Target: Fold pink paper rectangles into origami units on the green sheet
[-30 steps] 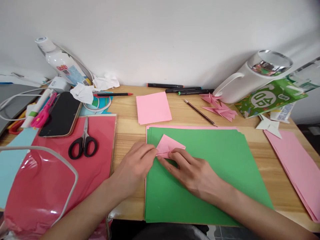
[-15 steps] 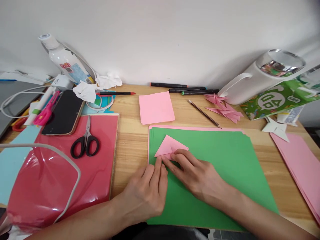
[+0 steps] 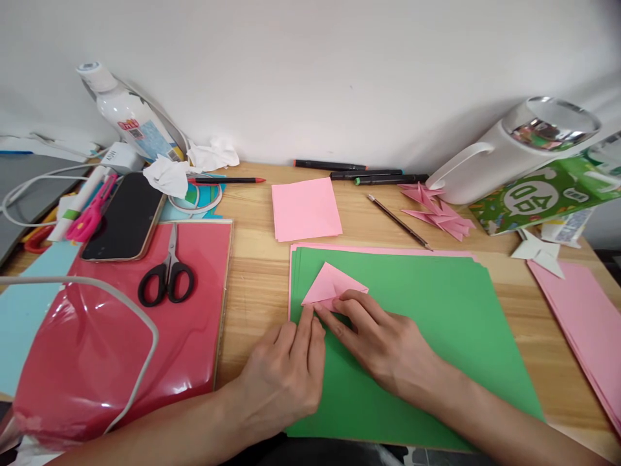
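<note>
A folded piece of pink origami paper (image 3: 334, 283) lies on the upper left part of a green sheet stack (image 3: 427, 362). My left hand (image 3: 286, 366) is closed, its index fingertip pressed at the paper's lower left edge, with the thumb hidden. My right hand (image 3: 383, 336) lies over the paper's lower right side, fingers bent and fingertips pressing on it. The two index fingertips almost meet at the lower edge. Part of the paper is covered by my right fingers. Just behind lies a stack of pink squares (image 3: 306, 208).
Black-handled scissors (image 3: 167, 278) rest on a red plastic-wrapped pack (image 3: 121, 343) at left, near a phone (image 3: 123, 217). A pencil (image 3: 398, 221), markers (image 3: 366, 175) and folded pink pieces (image 3: 439, 217) lie behind. A white jug (image 3: 485, 165) stands back right, and pink sheets (image 3: 582, 317) at right.
My hands and the folded paper hold nearly the same pose. The whole view has shifted very slightly.
</note>
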The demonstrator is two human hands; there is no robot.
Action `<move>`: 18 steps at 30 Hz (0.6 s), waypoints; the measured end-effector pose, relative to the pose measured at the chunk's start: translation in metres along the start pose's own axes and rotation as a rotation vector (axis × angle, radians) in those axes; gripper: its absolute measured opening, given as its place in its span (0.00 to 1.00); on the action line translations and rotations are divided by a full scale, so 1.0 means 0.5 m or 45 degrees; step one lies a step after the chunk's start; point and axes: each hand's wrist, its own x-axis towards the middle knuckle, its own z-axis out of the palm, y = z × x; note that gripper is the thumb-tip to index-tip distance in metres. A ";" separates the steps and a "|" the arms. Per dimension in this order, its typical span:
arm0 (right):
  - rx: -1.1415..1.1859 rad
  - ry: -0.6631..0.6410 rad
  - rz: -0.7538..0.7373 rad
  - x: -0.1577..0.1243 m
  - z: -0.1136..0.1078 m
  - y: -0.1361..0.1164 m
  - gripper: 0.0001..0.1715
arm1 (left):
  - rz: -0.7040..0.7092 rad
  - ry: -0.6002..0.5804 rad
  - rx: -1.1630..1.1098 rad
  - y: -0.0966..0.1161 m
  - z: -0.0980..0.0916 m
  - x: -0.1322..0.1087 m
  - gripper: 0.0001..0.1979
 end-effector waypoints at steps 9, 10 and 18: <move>0.007 -0.003 0.052 0.006 -0.004 -0.004 0.23 | -0.114 -0.024 -0.061 -0.003 0.005 -0.001 0.09; 0.007 -0.005 0.058 0.006 -0.004 -0.005 0.23 | -0.139 -0.025 -0.080 -0.005 0.005 0.001 0.08; 0.011 -0.038 0.138 0.006 0.000 -0.017 0.17 | -0.123 -0.067 -0.065 -0.016 0.007 0.023 0.06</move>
